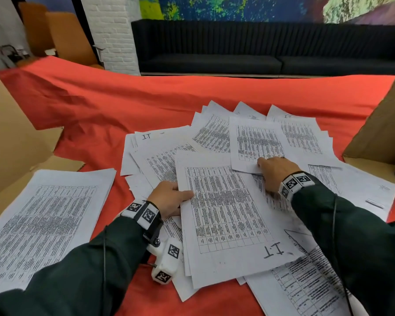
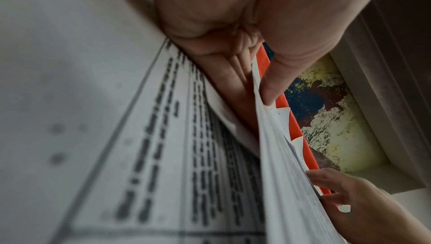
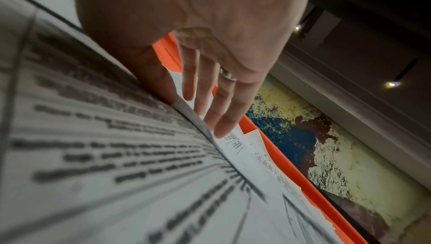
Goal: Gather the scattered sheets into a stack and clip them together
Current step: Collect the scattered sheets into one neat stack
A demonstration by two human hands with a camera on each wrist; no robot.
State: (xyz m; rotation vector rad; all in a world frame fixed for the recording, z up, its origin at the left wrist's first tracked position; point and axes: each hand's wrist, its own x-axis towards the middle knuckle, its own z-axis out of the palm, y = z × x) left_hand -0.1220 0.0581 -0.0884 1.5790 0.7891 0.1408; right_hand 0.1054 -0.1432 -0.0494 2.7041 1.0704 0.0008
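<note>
A: Nearest the camera were the two dark sleeves, and past them the left hand [image 1: 169,198] at the near middle of the surface [image 1: 96,106]. What was it doing?

B: It pinched the left edge of a small bundle of sheets [image 1: 228,215], thumb on the printed side and fingers curled beneath; the left wrist view showed that plainly.

A: And the right hand [image 1: 276,172]?

B: Fingers straight and a little spread, pressed flat on a single sheet [image 1: 255,142] farther toward the far edge. It gripped nothing.

A: So how far along was the job?

B: Early to midway, I would judge. A squared stack [image 1: 43,215] lay at the near left corner, well apart from the rest. The scattered sheets [image 1: 160,153] were still fanned and overlapping across the middle and toward the near right corner.

A: Any clip?

B: None that I could see, so clipping was not yet begun.
</note>
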